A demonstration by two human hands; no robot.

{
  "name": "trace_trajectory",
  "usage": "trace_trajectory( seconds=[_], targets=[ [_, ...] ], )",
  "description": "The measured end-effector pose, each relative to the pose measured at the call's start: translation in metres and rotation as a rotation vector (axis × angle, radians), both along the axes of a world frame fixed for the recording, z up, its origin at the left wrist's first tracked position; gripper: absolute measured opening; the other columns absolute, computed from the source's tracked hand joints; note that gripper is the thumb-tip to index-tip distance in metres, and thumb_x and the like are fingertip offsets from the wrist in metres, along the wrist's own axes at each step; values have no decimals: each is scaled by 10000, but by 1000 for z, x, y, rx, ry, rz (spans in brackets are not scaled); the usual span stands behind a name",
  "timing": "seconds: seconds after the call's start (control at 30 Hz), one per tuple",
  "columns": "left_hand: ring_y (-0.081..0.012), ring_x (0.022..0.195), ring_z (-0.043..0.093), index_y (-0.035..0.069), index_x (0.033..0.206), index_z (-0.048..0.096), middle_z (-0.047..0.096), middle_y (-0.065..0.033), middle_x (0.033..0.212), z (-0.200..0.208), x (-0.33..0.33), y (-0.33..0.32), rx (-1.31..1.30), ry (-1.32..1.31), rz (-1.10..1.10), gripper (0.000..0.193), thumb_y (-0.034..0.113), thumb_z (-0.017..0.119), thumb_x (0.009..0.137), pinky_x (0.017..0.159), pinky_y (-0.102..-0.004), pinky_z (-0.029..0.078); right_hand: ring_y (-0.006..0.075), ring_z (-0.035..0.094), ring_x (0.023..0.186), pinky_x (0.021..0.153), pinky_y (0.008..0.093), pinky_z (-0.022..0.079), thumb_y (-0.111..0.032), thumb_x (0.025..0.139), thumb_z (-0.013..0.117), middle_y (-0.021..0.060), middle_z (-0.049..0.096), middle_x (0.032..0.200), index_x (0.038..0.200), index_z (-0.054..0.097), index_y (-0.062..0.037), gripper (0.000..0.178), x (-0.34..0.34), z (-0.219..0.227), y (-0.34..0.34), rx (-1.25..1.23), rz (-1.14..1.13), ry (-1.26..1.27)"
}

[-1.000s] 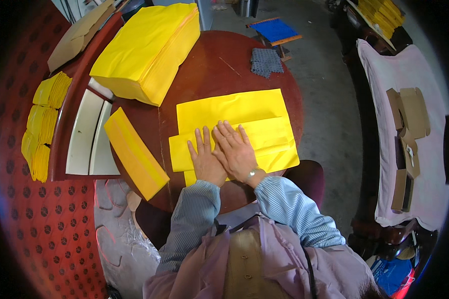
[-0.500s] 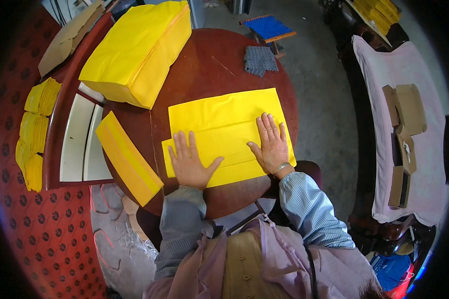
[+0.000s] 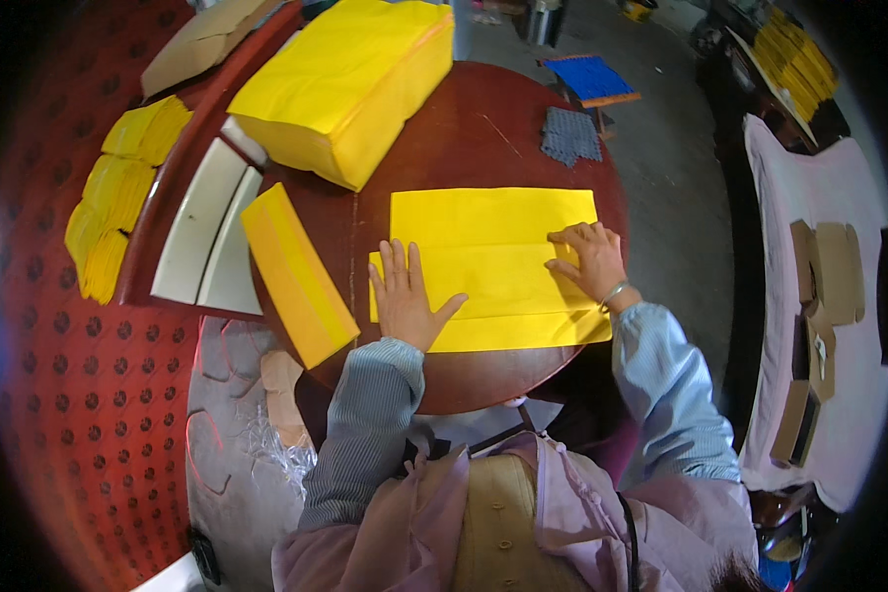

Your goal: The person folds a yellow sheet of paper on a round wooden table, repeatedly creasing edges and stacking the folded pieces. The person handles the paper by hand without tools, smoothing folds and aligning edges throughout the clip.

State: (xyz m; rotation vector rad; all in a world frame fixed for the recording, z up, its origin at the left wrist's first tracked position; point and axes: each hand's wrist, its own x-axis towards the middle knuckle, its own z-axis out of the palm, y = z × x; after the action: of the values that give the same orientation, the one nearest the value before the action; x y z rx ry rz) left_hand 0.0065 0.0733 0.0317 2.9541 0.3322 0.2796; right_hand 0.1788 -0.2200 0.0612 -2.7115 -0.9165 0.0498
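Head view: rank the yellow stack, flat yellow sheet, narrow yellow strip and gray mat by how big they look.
1. Yellow stack and flat yellow sheet: too close to rank
2. Narrow yellow strip
3. Gray mat

Finely striped blue-and-white sleeves end in gathered cuffs. A mauve jacket hangs open over a tan, buttoned top, with a thin black strap down its right side. A slim, shiny bracelet circles the right wrist.
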Motion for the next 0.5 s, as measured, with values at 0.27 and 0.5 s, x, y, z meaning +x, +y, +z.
trace_trajectory(
  seconds=[0.27,0.5],
  targets=[
    [-364,1343,604,-59,1414,539,585,-195,1418,3,-73,-61,-1927,-73,373,456,162,698,1048,1131,-418,521,179,602,722,668,369,478,-283,770,932,67,656,751,812,663,-82,338,84,13,31,-20,384,575],
    [-367,1437,525,-13,1495,472,525,-175,1553,7,-57,-96,-2506,-165,494,477,138,649,1078,1234,-499,426,70,634,763,686,237,505,-118,885,848,-20,675,832,1095,655,-97,286,28,70,-2,93,166,1205]
  ],
)
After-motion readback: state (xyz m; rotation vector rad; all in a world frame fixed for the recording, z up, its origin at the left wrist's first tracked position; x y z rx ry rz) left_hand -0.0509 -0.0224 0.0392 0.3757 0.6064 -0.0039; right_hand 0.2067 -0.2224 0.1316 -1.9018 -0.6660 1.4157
